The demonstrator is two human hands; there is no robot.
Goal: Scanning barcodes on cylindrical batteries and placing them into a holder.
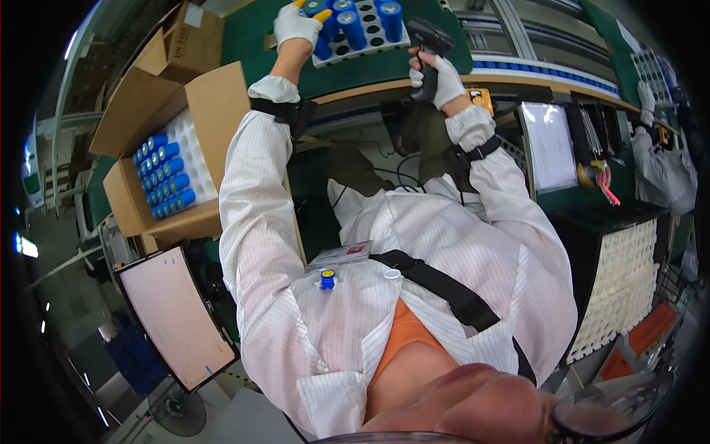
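Green bench [384,63], both hands [296,26] raised

Glossy blue cells [353,28], matt cardboard box [214,96]

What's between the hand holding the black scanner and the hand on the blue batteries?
In the head view, only a strip of bare green bench top lies between the right hand with the scanner and the left hand on the tray's blue cells.

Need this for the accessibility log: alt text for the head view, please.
A person in a white striped coat and white gloves holds a black handheld scanner in the right hand while the left hand grips a blue cylindrical cell at a white holed tray on a green bench. An open cardboard box of more blue cells sits left.
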